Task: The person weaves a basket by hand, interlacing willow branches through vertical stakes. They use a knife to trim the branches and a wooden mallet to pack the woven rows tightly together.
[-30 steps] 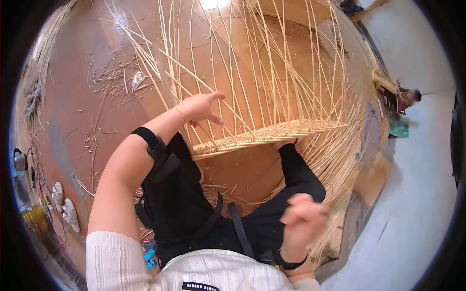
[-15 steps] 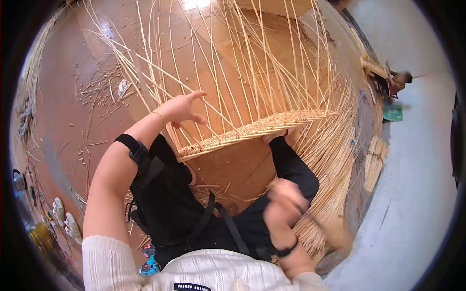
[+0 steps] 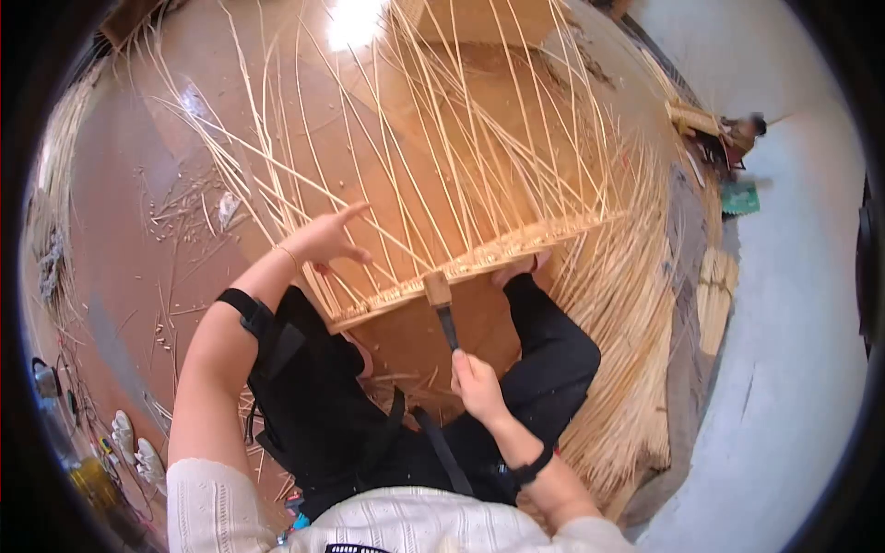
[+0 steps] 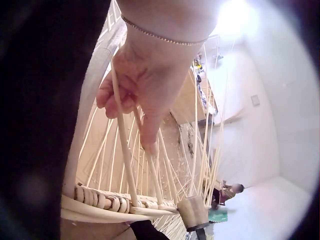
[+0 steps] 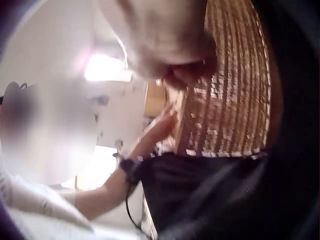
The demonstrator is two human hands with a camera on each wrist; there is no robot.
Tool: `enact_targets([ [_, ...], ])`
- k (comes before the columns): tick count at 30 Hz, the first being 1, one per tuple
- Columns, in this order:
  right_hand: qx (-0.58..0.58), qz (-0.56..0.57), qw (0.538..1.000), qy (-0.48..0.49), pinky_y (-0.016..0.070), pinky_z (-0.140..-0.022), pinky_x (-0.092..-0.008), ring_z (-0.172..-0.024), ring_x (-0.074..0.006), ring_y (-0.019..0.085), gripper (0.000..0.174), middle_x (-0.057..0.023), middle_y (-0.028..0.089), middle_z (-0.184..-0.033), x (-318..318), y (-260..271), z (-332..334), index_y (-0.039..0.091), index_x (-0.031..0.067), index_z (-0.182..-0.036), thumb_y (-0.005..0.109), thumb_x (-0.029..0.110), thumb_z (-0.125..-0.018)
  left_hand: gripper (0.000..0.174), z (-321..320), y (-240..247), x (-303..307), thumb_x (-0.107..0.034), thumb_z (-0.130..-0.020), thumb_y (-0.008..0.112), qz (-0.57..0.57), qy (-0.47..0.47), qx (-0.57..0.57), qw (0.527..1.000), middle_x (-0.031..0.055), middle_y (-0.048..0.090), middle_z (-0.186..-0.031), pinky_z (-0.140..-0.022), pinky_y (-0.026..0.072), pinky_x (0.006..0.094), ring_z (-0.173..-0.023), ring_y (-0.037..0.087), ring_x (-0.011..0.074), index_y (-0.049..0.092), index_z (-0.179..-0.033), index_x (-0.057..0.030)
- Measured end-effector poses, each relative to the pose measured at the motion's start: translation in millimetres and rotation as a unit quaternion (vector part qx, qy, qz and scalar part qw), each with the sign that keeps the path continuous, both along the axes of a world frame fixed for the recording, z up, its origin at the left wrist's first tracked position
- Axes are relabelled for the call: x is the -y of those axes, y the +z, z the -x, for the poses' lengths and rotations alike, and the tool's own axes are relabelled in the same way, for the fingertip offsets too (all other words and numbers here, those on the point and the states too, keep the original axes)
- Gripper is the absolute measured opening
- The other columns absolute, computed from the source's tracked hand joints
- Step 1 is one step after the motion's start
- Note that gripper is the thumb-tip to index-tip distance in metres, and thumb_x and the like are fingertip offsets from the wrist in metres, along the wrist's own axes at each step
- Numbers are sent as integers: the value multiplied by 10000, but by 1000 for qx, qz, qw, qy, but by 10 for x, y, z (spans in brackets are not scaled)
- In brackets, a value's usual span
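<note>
A half-woven wicker basket (image 3: 516, 241) lies on its side between my knees, its upright stakes (image 3: 442, 138) fanning away from me. My left hand (image 3: 327, 241) reaches among the stakes; in the left wrist view the left hand (image 4: 135, 95) has its fingers curled round one stake (image 4: 125, 155) above the woven band (image 4: 100, 200). My right hand (image 3: 475, 382) grips the dark shaft of a tool (image 3: 446, 323), and the tool's wooden head (image 3: 437, 288) sits against the woven rim. The same wooden head (image 4: 192, 212) shows in the left wrist view. The right wrist view is blurred: the right hand (image 5: 165, 40) beside the weave (image 5: 225, 100).
A thick bundle of loose rods (image 3: 645, 304) lies on the floor to my right. Cut scraps (image 3: 194, 203) litter the brown floor to the left. White shoes (image 3: 129, 438) sit at the lower left. Another person (image 3: 737, 134) is far off at the upper right.
My right hand has swung in from the lower right, and the tool it holds now meets the woven rim. My left hand stays among the stakes.
</note>
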State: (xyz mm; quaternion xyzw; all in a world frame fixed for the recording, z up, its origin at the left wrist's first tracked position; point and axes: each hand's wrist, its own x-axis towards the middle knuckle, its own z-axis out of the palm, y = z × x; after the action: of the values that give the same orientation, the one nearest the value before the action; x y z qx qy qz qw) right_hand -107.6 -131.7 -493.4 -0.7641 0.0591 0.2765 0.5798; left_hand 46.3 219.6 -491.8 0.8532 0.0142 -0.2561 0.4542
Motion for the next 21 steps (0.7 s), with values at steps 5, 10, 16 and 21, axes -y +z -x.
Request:
enact_targets([
  [5,-13,-130,990,-54,425,-571,-254,-589,-100,517,393,-52,595,-667,-108,896,-40,530,42,-791,407,277,-1080,1051,4,154,21,-301,-729,869,5,12,-53,999,217,660,-908,-429,535,349,-484,627,234,228,-1560,-238],
  [10,531,-128,837,38,457,-648,-356,-605,-196,541,309,-43,566,-664,-60,1877,-16,552,59,-802,411,172,-1053,1039,10,218,57,-297,-731,865,-28,11,-69,997,220,664,-1036,-435,547,350,-578,670,261,236,-1556,-243],
  [16,81,13,996,28,400,-505,-320,-509,-135,476,381,-74,496,-562,-232,314,139,516,-10,-748,472,217,-1051,1034,11,173,40,-314,-726,869,-21,8,-15,1000,277,574,-1283,-468,561,342,-734,696,293,251,-1552,-261],
  [21,368,-137,919,-12,380,-532,-316,-495,-146,443,360,-18,505,-581,-240,1424,93,485,62,-710,452,186,-1046,1112,12,249,91,-336,-685,907,4,28,-51,998,292,594,-1207,-446,537,313,-571,636,209,223,-1560,-288],
])
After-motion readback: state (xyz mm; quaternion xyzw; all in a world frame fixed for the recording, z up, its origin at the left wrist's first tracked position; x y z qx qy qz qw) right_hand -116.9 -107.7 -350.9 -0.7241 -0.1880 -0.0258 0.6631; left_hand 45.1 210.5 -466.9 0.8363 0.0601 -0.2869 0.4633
